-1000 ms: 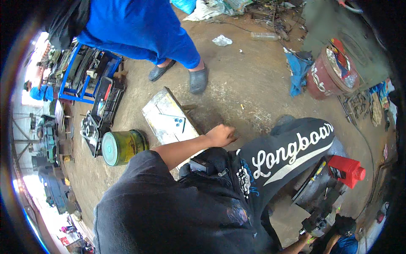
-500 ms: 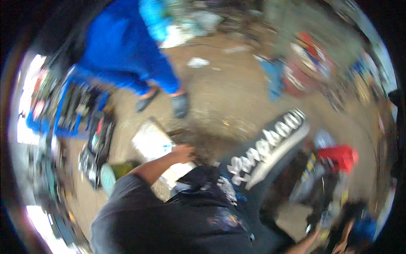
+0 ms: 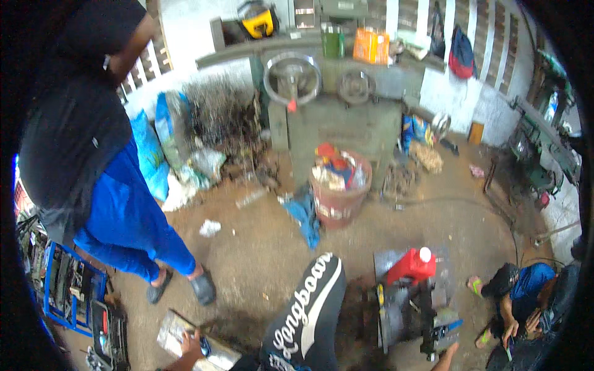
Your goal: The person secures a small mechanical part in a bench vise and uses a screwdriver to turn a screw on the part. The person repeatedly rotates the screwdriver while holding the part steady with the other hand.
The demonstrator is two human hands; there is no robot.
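Note:
At the lower edge my left hand [image 3: 191, 347] lies on a pale metal-looking slab [image 3: 170, 331], its fingers stretched out. A small dark-blue item [image 3: 205, 346] sits right beside those fingers; whether they touch it is unclear. My right hand [image 3: 450, 353] comes in low on the right, partly cut off and slightly blurred. Its fingers look extended, with nothing visible in them. Nearest to it is a dark metal device [image 3: 427, 321] with a blue-handled part [image 3: 453, 325]. My leg in dark trousers with white lettering stretches between the hands.
A red jug [image 3: 414, 266] stands on metal plates past the device. One person in blue trousers [image 3: 124, 210] stands left; another crouches right, holding a thin tool [image 3: 508, 349]. Farther off are a rag-filled bucket [image 3: 340, 207] and a green machine [image 3: 343, 130]. A toolbox [image 3: 110, 337] sits left.
The view has swung up and to the right, bringing the green machine and the crouching person into fuller sight. My left hand still rests on the slab.

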